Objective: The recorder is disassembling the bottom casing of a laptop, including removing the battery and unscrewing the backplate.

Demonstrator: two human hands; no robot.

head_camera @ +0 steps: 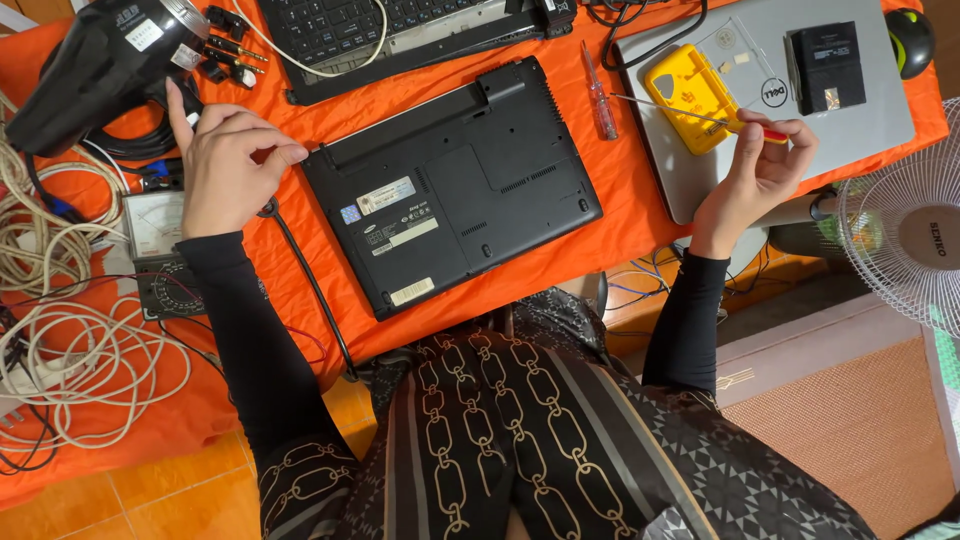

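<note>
A thin screwdriver [700,117] with a red handle sits pinched in the right hand [755,170], just right of the upturned black laptop [452,185], its shaft crossing a yellow case [685,95] on a silver laptop [800,130]. The left hand [225,165], loosely curled and holding nothing, rests at the black laptop's left corner, below a black heat gun [95,65].

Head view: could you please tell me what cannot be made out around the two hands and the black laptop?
- Left hand: its fingertips curl under, so anything pinched there is hidden.
- Right hand: its grip covers most of the screwdriver handle.
- Black laptop: lies underside up; its screws are too small to tell.
- Keyboard: cut off by the top edge.
- Fan: cut off by the right edge.
</note>
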